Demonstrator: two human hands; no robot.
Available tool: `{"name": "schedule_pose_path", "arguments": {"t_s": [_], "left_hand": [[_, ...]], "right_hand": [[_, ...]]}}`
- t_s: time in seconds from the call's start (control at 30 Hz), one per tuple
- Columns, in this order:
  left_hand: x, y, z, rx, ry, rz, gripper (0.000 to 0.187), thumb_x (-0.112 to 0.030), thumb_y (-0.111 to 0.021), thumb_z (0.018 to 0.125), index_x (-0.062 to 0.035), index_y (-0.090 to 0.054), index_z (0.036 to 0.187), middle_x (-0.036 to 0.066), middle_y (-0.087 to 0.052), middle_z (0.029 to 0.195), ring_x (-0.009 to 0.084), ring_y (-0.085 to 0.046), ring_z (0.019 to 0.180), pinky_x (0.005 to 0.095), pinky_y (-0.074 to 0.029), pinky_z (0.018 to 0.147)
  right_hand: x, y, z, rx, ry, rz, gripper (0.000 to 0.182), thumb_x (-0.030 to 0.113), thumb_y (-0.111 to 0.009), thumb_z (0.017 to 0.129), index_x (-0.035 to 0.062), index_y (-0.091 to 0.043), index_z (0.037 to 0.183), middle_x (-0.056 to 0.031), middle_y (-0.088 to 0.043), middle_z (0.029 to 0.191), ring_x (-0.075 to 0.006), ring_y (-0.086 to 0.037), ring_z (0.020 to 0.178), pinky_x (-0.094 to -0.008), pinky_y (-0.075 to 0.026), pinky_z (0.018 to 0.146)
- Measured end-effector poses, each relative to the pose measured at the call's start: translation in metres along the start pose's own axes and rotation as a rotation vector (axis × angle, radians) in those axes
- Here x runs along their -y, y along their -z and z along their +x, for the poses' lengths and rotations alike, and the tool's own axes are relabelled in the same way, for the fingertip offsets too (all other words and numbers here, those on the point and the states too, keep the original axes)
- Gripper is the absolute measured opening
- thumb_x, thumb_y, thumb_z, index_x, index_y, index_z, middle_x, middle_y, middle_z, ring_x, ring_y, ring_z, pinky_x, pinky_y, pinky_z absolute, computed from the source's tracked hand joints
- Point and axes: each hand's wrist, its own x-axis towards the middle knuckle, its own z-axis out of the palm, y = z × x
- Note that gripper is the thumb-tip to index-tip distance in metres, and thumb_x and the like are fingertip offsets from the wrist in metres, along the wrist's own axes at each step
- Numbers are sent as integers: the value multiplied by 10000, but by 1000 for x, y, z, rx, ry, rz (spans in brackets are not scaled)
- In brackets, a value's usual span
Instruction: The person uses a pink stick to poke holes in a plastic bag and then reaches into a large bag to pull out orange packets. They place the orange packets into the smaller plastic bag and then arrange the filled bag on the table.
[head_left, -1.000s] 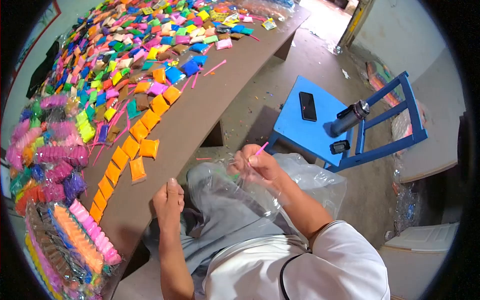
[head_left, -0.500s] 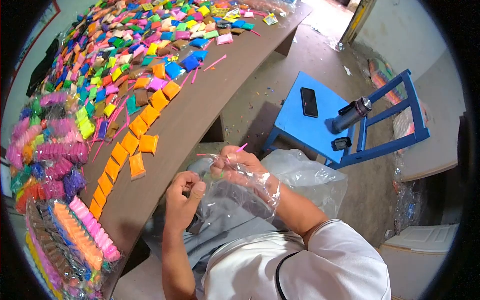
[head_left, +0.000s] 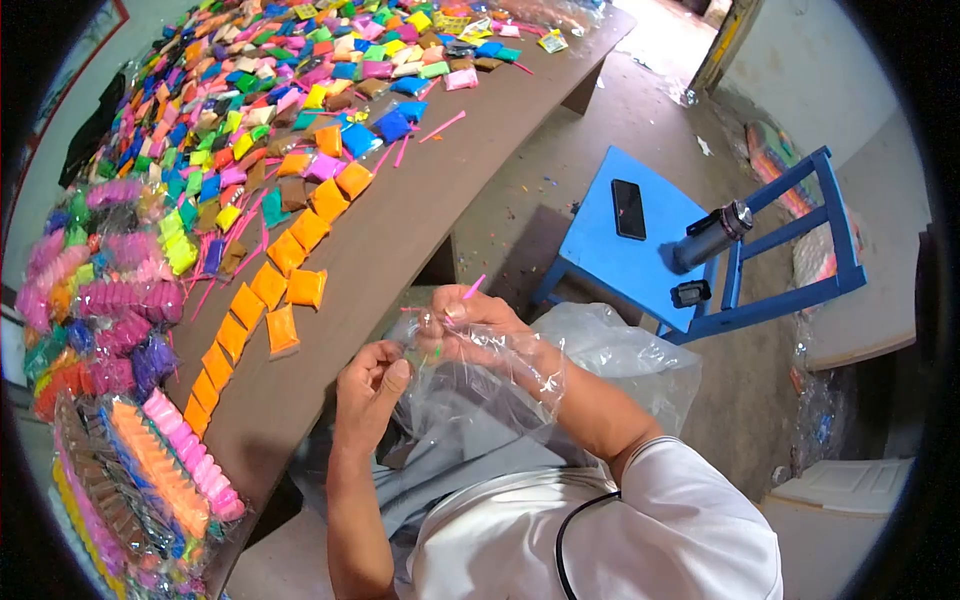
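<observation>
A crinkled clear plastic bag [head_left: 490,375] hangs over my lap between my two hands. My right hand [head_left: 478,322] is closed on the bag's upper part, and a thin pink plastic stick [head_left: 474,287] pokes up from between its fingers. A small green bit shows through the film below those fingers. At the bag's left edge, my left hand [head_left: 370,392] has its fingers curled in and the thumb raised against them, apparently pinching the film. To the left on the table, orange packets [head_left: 268,287] lie in a slanting row, with two beside it.
The brown table [head_left: 385,235] bears a large heap of coloured packets [head_left: 300,80], pink sticks and bagged bundles [head_left: 175,465]. On the blue chair [head_left: 610,215] are a phone [head_left: 628,209], a flask [head_left: 712,237] and a small black object [head_left: 690,293]. Clear plastic sheeting [head_left: 615,345] lies beside my right arm.
The view has shifted slightly, moving the table and chair a little in the picture. The pink stick stands a bit higher above my right hand. Both hands stay at the bag.
</observation>
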Motion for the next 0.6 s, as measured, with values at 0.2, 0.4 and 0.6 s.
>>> {"name": "schedule_pose_path", "arguments": {"t_s": [0.2, 0.4, 0.6], "left_hand": [[-1, 4, 4, 62, 50, -12, 409, -312, -693, 916, 20, -572, 1120, -10, -581, 885, 49, -523, 758, 201, -424, 677], [5, 7, 7, 65, 126, -70, 439, -332, -667, 929, 27, -582, 1166, 30, -626, 895, 83, -581, 758, 218, -444, 659], [-3, 1, 13, 78, 76, -35, 390, -314, -619, 956, 19, -598, 1157, 26, -630, 895, 77, -574, 767, 218, -442, 655]], "right_hand": [[6, -2, 9, -20, -67, -112, 193, 185, -603, 904, 1, -566, 858, -85, -508, 831, -225, -525, 769, -389, -548, 708], [9, -2, 18, 71, -83, -45, 212, 189, -602, 905, -15, -582, 852, -136, -533, 882, -222, -585, 767, -333, -585, 603], [15, 3, 24, 28, -130, -181, 232, 232, -636, 892, 9, -599, 842, -121, -559, 871, -182, -573, 727, -314, -562, 621]]}}
